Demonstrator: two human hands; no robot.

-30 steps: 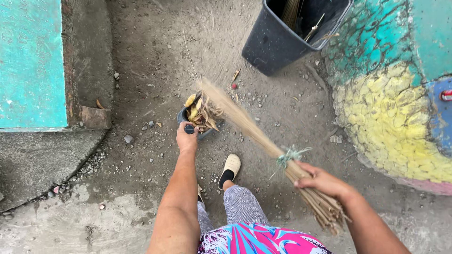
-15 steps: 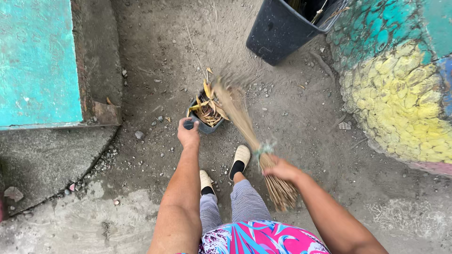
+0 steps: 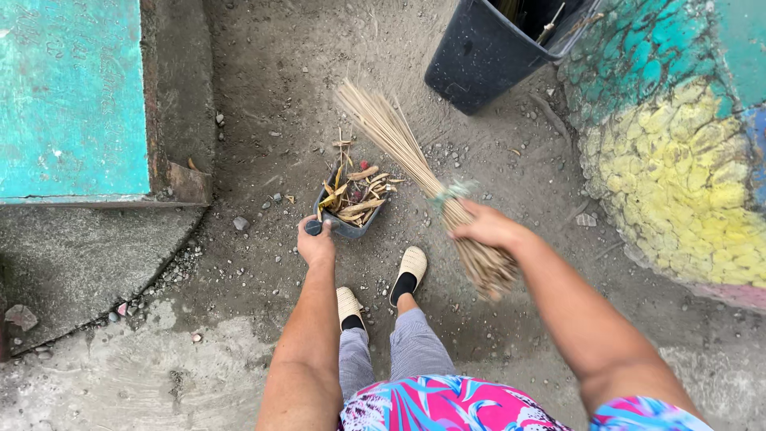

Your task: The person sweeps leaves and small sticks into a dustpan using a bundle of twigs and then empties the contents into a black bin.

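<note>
Straw broom: light, springy; right hand wraps its bound neck.
Dustpan: light, litter-filled, beside broom; left hand clasps handle.

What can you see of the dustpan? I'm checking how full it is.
The dustpan is small, dark blue-grey and looks like plastic. It sits on the dirt ground, heaped with dry leaves, twigs and a reddish scrap. The left hand grips its short handle at the near left corner. The broom passes just right of it.
</note>
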